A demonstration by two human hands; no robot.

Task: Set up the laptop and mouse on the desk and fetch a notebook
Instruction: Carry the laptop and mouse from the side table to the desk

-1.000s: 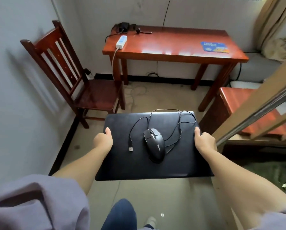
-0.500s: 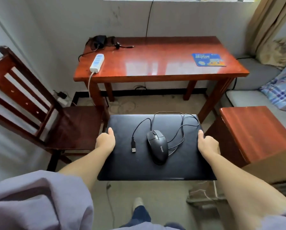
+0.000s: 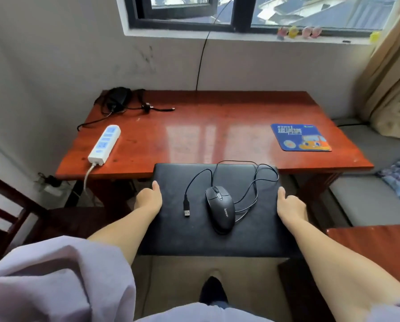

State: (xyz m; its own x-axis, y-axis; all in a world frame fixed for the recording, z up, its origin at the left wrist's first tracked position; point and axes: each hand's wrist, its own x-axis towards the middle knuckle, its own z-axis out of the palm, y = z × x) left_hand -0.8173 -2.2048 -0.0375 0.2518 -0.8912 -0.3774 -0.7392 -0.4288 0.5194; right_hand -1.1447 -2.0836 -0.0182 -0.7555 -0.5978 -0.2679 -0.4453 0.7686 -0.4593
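Black closed laptop (image 3: 217,238) was carried flat in 2 hands at the near edge of the desk (image 3: 212,135).
Head view: the left hand (image 3: 149,201) clasped the laptop's left edge at 9 o'clock and the right hand (image 3: 290,205) clasped its right edge at 3 o'clock, thumbs on the lid, remaining fingers hidden beneath. A black wired mouse (image 3: 220,209) lay on the lid right of centre, its cable looping toward 12 o'clock and ending in a USB plug (image 3: 187,209) to the mouse's left. The laptop's far edge overlapped the red-brown wooden desk's front edge; whether it touched, I could not tell. On the desk, a white power strip (image 3: 105,144) lay at 10 o'clock, a black charger (image 3: 119,98) beyond it, and a blue mouse pad (image 3: 300,137) at 2 o'clock. No notebook was in sight.
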